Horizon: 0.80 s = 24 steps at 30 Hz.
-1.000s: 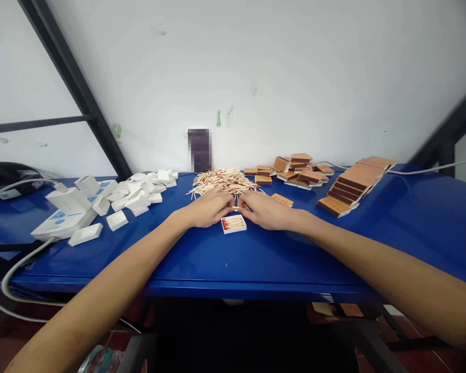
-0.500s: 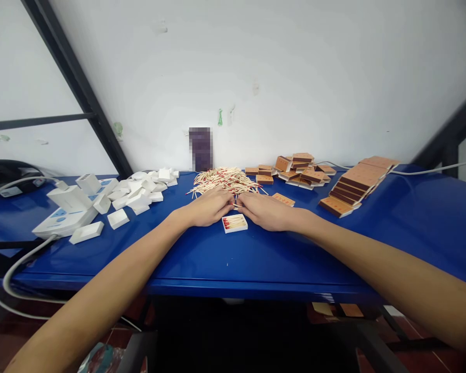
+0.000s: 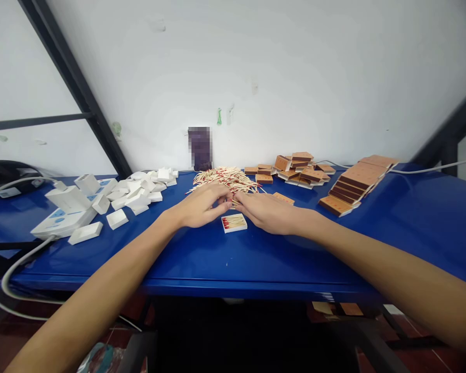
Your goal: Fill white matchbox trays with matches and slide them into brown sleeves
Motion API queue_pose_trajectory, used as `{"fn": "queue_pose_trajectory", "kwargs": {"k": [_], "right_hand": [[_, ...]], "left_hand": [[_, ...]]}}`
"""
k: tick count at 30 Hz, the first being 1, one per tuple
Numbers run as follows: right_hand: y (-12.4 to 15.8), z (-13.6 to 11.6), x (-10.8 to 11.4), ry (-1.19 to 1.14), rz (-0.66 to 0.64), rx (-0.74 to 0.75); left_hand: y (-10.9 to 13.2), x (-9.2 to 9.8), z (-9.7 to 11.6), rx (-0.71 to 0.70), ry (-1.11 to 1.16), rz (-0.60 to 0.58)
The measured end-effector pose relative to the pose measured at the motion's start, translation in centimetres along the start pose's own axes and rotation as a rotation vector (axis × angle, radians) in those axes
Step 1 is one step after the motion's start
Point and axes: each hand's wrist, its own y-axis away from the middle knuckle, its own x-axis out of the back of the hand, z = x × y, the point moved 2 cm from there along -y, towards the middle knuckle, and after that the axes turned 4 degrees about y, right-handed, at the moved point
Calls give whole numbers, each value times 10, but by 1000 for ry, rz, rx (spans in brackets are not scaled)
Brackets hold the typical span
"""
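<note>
My left hand (image 3: 202,207) and my right hand (image 3: 271,212) meet fingertip to fingertip at the front of a heap of red-tipped matches (image 3: 230,177). Between the fingers of both hands show a few matches (image 3: 234,203), partly hidden. The left thumb and fingers are bent together around them; the right fingers close in from the other side. Just below the hands lies a small white matchbox tray (image 3: 236,230) on the blue table (image 3: 233,259), holding a layer of matches with their red heads to the left.
White empty trays (image 3: 140,191) are heaped at the left, beside a white power strip (image 3: 62,220) with plugs and cables. Brown matchbox sleeves (image 3: 303,171) pile up at the back right, and stacked ones (image 3: 357,181) lean farther right. One flat sleeve (image 3: 283,198) lies behind my right hand.
The left thumb and fingers have spread a little and shifted slightly left. My right hand has come slightly nearer, its fingers straighter. The tray stays in place.
</note>
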Motion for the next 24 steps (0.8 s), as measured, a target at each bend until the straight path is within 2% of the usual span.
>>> {"fn": "queue_pose_trajectory", "kwargs": {"k": [3, 5, 10, 14, 21, 24], "right_hand": [[7, -10, 1, 8, -58, 43], [11, -14, 1, 35, -70, 64], [13, -19, 6, 70, -27, 87], [13, -21, 14, 73, 0, 73], [8, -14, 18, 0, 198, 69], [5, -8, 17, -85, 226, 5]], "left_hand": [[3, 7, 3, -40, 103, 65], [4, 8, 2, -36, 89, 73], [5, 0, -5, 1, -16, -51], [5, -3, -8, 20, -31, -85], [4, -1, -1, 89, 8, -159], [4, -3, 2, 142, 38, -213]]}}
